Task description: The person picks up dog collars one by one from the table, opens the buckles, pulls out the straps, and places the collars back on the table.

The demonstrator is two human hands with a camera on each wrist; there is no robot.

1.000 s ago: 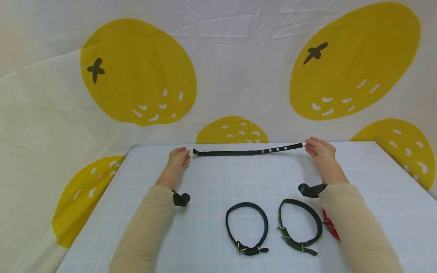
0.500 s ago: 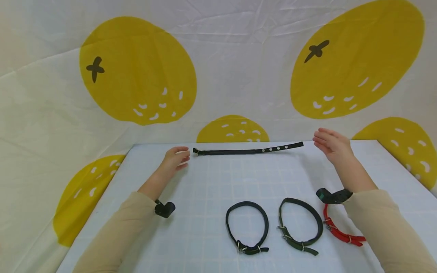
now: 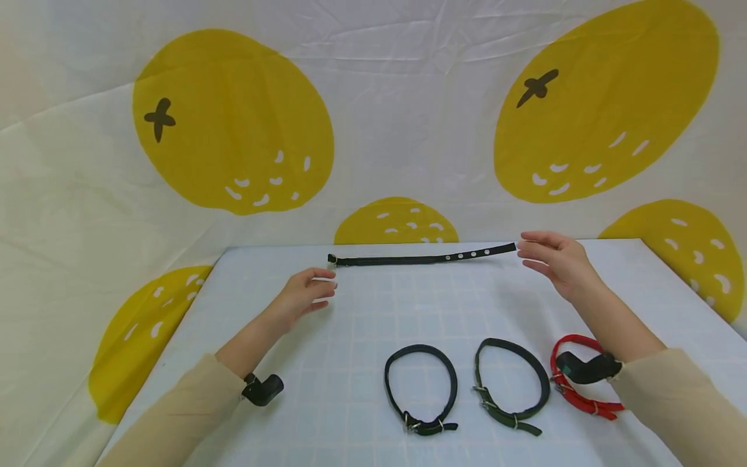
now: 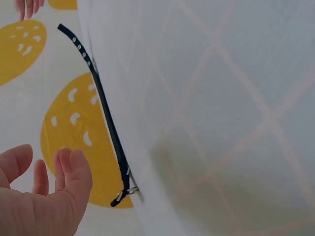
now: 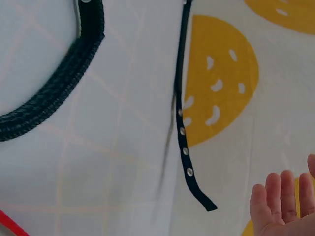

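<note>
Your left hand [image 3: 296,299] and right hand [image 3: 561,264] hold nothing, fingers slightly parted, by the black collar [image 3: 397,261]; for flatness, steady its buckle [image 3: 334,261] and lightly press its punched end [image 3: 496,251].

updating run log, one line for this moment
left hand: open, empty | right hand: open, empty | straight black collar: unbuckled, far | looped black collar, green collar, red collar: nearer

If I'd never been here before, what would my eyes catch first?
Probably the big yellow shapes on the pale cloth behind the table. Then the black strap along the table's far edge, with the left hand near one end and the right hand near the other. The red loop pops too, at the near right, partly behind a wrist camera.
</note>
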